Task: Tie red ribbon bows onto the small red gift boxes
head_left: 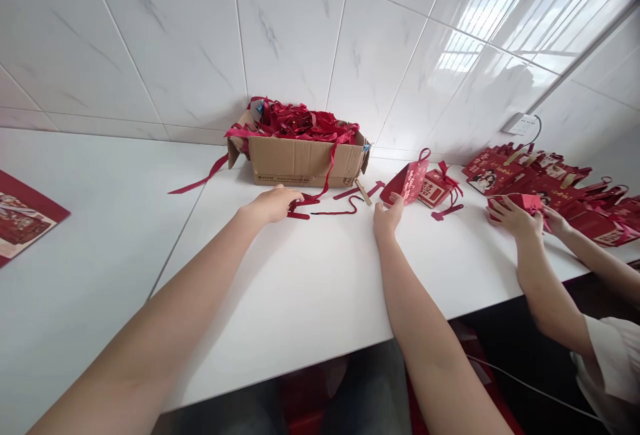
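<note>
My left hand (pixel 274 203) reaches across the white table (pixel 300 288) and pinches a red ribbon strip (pixel 304 202) lying just in front of the cardboard box (pixel 300 161), which is heaped with red ribbons. My right hand (pixel 387 217) grips the lower corner of a small red gift box (pixel 407 183) with a ribbon handle, tilted on the table. A few loose ribbon pieces (pixel 350 203) lie between my hands.
Another finished red gift box (pixel 436 188) stands right of mine. At the right a co-worker's hands (pixel 517 216) hold a red box, with a pile of flat red boxes (pixel 550 185) behind. A red printed sheet (pixel 20 218) lies far left. A tiled wall backs the table.
</note>
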`<state>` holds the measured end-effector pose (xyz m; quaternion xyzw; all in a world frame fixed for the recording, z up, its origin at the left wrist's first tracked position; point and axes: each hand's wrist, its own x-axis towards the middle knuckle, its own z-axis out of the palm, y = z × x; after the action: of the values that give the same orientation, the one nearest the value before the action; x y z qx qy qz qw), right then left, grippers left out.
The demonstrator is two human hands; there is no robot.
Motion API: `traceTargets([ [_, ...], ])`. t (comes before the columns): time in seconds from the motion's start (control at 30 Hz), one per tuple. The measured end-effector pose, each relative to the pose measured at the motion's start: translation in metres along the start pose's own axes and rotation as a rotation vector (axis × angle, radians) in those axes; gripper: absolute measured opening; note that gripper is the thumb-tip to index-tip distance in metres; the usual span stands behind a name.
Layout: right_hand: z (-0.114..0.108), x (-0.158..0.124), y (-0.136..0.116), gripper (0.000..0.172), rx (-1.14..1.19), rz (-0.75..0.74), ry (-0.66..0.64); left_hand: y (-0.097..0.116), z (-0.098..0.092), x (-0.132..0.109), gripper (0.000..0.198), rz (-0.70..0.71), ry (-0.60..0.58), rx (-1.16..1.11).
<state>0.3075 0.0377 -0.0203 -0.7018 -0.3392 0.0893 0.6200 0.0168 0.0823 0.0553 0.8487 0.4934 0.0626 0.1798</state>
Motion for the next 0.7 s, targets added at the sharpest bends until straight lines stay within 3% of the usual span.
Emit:
traceTargets([
  [0.17,0.001,0.000,-0.001,0.056,0.019,0.013,-0.002,-0.002,0.003,0.005,0.027,0.091,0.061,-0.105],
  [0.27,0.001,0.000,0.000,0.057,0.034,0.018,0.001,0.000,-0.004,0.005,0.018,0.123,0.134,-0.182],
  [0.4,0.000,-0.002,0.000,0.054,0.058,-0.002,0.012,0.017,-0.029,-0.009,0.022,0.156,0.238,-0.307],
  [0.47,0.000,-0.005,-0.005,0.049,0.080,-0.042,0.014,0.032,-0.044,-0.023,0.029,0.213,0.244,-0.569],
  [0.6,-0.001,-0.017,-0.040,0.030,0.172,-0.154,-0.076,0.065,-0.068,-0.053,0.034,0.295,0.181,-0.937],
  [0.7,-0.010,-0.031,-0.094,0.026,0.293,-0.271,-0.330,0.079,-0.078,-0.071,0.031,0.299,0.124,-1.041],
])
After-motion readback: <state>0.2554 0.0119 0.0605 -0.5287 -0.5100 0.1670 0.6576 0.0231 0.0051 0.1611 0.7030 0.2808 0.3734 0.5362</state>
